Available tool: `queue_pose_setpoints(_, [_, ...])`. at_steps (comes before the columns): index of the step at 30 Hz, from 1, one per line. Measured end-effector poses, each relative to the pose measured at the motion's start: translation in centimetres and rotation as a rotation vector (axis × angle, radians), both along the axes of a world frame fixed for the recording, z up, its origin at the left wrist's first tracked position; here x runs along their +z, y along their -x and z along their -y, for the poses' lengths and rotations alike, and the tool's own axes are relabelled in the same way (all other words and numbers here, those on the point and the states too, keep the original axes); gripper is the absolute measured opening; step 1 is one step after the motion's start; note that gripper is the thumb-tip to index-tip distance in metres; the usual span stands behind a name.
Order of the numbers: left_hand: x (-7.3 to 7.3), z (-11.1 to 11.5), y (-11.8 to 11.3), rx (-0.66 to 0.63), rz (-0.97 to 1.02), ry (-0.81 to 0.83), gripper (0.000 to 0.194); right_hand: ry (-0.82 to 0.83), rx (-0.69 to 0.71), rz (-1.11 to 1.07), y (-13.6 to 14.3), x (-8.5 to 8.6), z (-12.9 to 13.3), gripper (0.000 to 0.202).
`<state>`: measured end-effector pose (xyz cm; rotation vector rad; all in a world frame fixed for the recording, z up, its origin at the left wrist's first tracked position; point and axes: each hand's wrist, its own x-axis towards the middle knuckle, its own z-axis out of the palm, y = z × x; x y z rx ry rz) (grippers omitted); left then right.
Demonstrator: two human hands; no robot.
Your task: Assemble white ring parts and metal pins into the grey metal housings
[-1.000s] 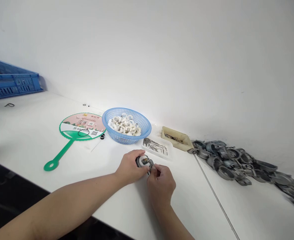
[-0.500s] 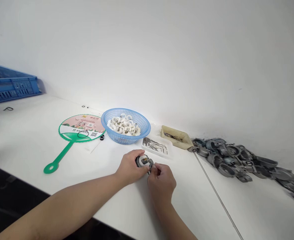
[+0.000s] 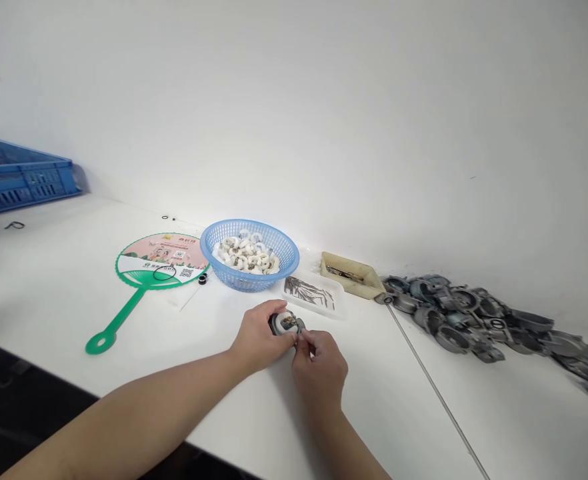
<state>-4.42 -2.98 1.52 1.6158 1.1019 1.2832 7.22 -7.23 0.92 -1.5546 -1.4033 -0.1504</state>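
My left hand (image 3: 263,335) is wrapped round a grey round metal housing (image 3: 288,322) with a white ring-shaped insert and brass-coloured bits inside it. Thumb and fingers of my right hand (image 3: 320,360) are pinched together against the right side of the same housing. Whatever lies between those right fingertips is too small and too covered to make out. Just beyond the hands, a white tray (image 3: 335,313) holds thin dark metal pins. Behind it to the left, a blue mesh basket (image 3: 209,263) contains several white ring-shaped parts.
A cream box (image 3: 377,291) with small metal pieces stands by the wall. Grey metal housings (image 3: 454,339) are heaped at right, beside a thin rod (image 3: 439,393). At left lie a green-handled fan (image 3: 119,320), a small black ring part (image 3: 203,279) and a blue crate (image 3: 24,183).
My right hand has shifted slightly left, closer against the housing. The left hand keeps its hold. The whole view has moved a little.
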Motion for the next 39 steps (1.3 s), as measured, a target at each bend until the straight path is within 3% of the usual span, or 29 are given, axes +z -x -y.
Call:
queue_pose_setpoints(6, [0.0,-0.2,0.2,-0.041,0.009,0.023,0.055,0.031,0.093,-0.130,-0.5,0.5,0.0,0.020])
queue_pose_setpoints(13, [-0.1,-0.4,0.5,-0.090,0.017,0.010,0.056,0.048,0.190,-0.124,-1.8,0.7,-0.5,0.015])
queue_pose_setpoints(20, [-0.2,-0.6,0.9,-0.176,0.051,0.004,0.058,0.152,0.520,-0.399,-3.0,0.7,-1.3,0.020])
queue_pose_setpoints(23, [-0.1,-0.6,1.2,-0.232,0.080,0.013,0.058,0.182,0.601,-0.442,-3.0,0.6,-1.2,0.019])
queue_pose_setpoints(39, [0.6,-1.1,2.1,-0.369,0.028,0.039,0.057,0.188,0.631,-0.417,-3.2,0.0,-1.1,0.008])
